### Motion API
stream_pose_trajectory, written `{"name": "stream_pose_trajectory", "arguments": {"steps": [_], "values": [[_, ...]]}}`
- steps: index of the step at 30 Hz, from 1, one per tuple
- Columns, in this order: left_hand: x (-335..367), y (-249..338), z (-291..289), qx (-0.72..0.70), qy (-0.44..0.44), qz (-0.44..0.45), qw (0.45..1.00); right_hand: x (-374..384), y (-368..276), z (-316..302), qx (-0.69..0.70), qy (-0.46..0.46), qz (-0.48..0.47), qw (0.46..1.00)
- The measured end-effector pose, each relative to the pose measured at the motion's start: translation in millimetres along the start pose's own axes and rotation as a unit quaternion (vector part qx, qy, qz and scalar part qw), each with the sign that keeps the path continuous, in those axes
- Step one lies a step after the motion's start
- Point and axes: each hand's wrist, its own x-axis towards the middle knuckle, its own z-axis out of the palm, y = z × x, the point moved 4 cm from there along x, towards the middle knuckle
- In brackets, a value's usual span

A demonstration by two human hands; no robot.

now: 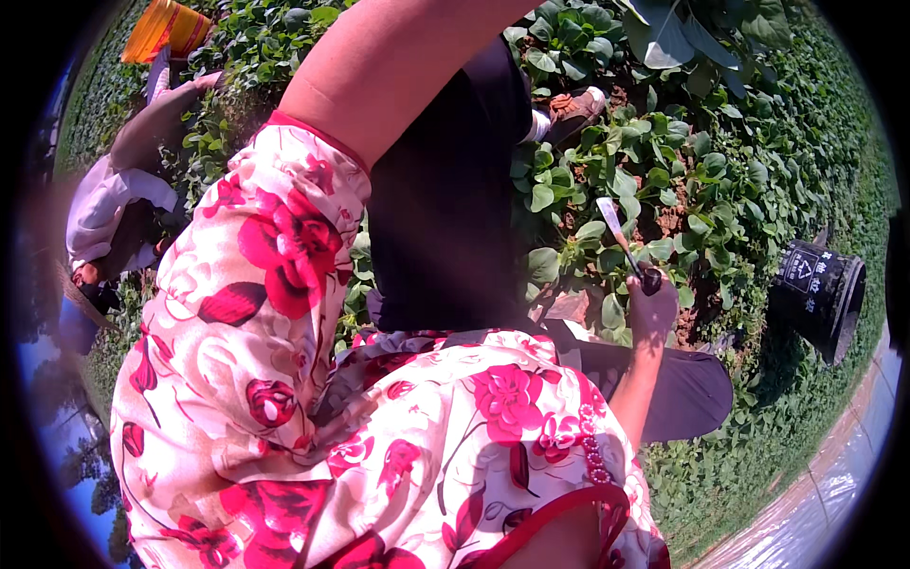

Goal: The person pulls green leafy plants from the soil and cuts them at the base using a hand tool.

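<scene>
My right hand (pixel 654 308) is closed around the dark handle of a small knife (pixel 618 232). Its narrow, pale blade points up and away from me, over leafy green plants (pixel 573 261) and reddish soil. From the left sleeve my bare left arm (pixel 398 71) stretches across to the upper edge, where it leaves the picture, so my left hand is hidden from view. Large loose-looking leaves (pixel 668 43) hang at the top, nearer than the rows; whether a hand holds them does not show.
A black bucket (pixel 806 294) with white print leans among plants on the right. My brown shoe (pixel 576 112) stands between plants. At left, a person in a light shirt (pixel 104 209) bends near an orange-yellow bucket (pixel 163 30). Shiny plastic sheeting (pixel 825 493) edges the lower right.
</scene>
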Motion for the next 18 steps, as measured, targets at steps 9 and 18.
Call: {"name": "stream_pose_trajectory", "arguments": {"steps": [9, 18], "values": [[-37.4, -60.1, 53.8, -0.074, -0.04, -0.098, 0.992, 0.5, -23.0, 54.0, -0.204, -0.029, -0.165, 0.965], [-73.4, -120.6, 52.1, -0.189, 0.039, -0.15, 0.97, 26.0, -35.3, 127.4, -0.242, -0.063, -0.112, 0.962]]}}
